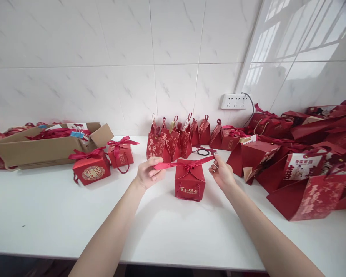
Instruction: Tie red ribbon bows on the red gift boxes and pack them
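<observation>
A red gift box (189, 184) with gold lettering and a cord handle stands upright on the white table, in front of me. Red ribbon (190, 164) is knotted over its folded top. My left hand (151, 173) is closed on the ribbon's left end, and my right hand (221, 171) pinches the other end. Both ends are drawn out sideways from the knot, roughly level. Neither hand touches the box itself.
Two ribboned red boxes (92, 169) sit to the left, near an open cardboard box (52, 152) of ribbons. Triangular red boxes (170, 144) and a black ring (203, 152) lie behind. Many red boxes (308, 196) crowd the right. A power strip (235, 102) is on the tiled wall.
</observation>
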{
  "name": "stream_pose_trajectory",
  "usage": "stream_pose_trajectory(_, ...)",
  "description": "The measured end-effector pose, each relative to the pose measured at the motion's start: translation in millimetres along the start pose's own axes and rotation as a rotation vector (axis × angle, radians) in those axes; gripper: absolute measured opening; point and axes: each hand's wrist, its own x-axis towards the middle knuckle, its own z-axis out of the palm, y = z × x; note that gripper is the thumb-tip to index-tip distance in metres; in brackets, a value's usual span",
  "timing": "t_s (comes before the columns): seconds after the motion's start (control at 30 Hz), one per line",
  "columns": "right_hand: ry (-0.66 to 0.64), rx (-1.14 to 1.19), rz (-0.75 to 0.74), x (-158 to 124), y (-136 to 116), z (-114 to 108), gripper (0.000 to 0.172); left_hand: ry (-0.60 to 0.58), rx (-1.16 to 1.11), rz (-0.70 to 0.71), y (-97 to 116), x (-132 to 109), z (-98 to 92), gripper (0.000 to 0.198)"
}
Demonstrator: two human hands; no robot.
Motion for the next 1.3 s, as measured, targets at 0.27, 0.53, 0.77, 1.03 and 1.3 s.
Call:
stream_pose_trajectory(0.27, 0.045, 0.02, 0.006, 0, -3, 2, 0.026, 0.125, -0.14, 0.115, 4, -2, -2.3, 0.046)
stream_pose_trajectory(0.53, 0.048, 0.027, 0.0, 7, -1, -3, 0.028, 0.196, -0.217, 0.212, 8, -5, -1.4, 0.04)
stream_pose_trajectory(0.77, 0.074, 0.034, -0.001, 8, -3, -4, 0.022, 0.214, -0.262, 0.293, 12, -7, -3.9, 0.038)
stream_pose_trajectory(1.03, 0.078, 0.038, 0.003, 9, -3, -6, 0.02, 0.247, -0.327, 0.391, 16, -7, -8.6, 0.035)
stream_pose_trajectory(1.3, 0.094, 0.056, 0.009, 11, -4, -8, 0.022, 0.3, -0.411, 0.481, 21, -7, -14.6, 0.034)
